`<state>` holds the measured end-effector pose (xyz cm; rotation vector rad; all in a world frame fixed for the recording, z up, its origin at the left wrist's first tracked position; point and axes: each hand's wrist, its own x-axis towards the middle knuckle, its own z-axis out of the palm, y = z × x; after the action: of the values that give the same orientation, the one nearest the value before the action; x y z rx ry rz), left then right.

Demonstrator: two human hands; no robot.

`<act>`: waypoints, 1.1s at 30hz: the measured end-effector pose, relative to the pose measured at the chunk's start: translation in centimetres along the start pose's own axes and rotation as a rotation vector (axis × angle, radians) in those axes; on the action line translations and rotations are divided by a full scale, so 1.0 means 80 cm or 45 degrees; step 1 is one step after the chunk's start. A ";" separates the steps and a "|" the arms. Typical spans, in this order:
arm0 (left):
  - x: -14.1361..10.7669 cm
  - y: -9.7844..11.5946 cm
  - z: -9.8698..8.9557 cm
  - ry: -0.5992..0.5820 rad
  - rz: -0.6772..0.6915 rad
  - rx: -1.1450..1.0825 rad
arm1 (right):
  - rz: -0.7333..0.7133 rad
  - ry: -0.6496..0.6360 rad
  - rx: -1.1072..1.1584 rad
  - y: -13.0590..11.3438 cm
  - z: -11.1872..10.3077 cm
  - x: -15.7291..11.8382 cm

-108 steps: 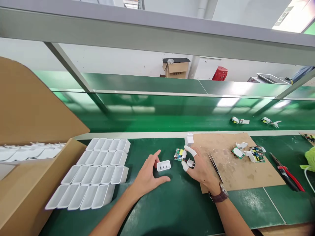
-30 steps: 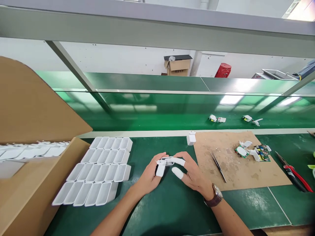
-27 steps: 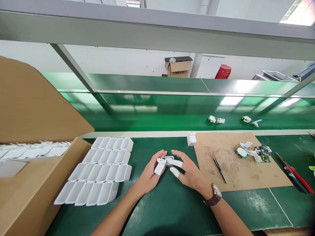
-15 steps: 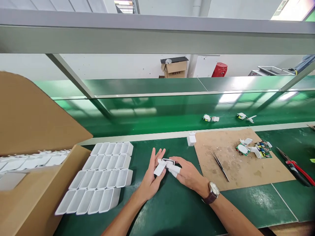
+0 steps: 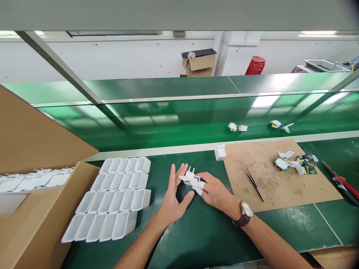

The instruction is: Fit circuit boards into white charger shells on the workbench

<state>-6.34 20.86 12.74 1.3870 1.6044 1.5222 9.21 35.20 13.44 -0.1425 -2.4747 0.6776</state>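
Pinching a white pronged piece (image 5: 191,179) over the middle of the tabletop (image 5: 196,233), the right hand (image 5: 215,192) has its grip closed on it; the left hand (image 5: 171,205), grip released and fingers spread, is just left, whether touching I can't tell. White shells (image 5: 141,200) stand left, tweezers (image 5: 255,184) lie right.

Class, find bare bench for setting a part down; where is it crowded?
Free: green bench between white casings and left hand, and between brown sheet and near edge. Crowded: the sheet's right end, under circuit boards; the left side, packed with casings.
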 end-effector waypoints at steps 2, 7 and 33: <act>0.001 -0.002 0.003 0.060 -0.039 -0.020 | 0.020 -0.027 -0.029 0.002 0.004 -0.003; 0.004 -0.009 0.008 0.207 -0.014 -0.050 | 0.113 -0.048 -0.057 0.001 0.013 -0.013; 0.010 -0.015 0.001 0.304 -0.114 -0.151 | 0.255 -0.114 0.166 -0.004 0.006 0.000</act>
<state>-6.90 21.83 11.77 1.0885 1.6604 1.7508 8.97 34.73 13.26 -0.3192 -2.5133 0.9466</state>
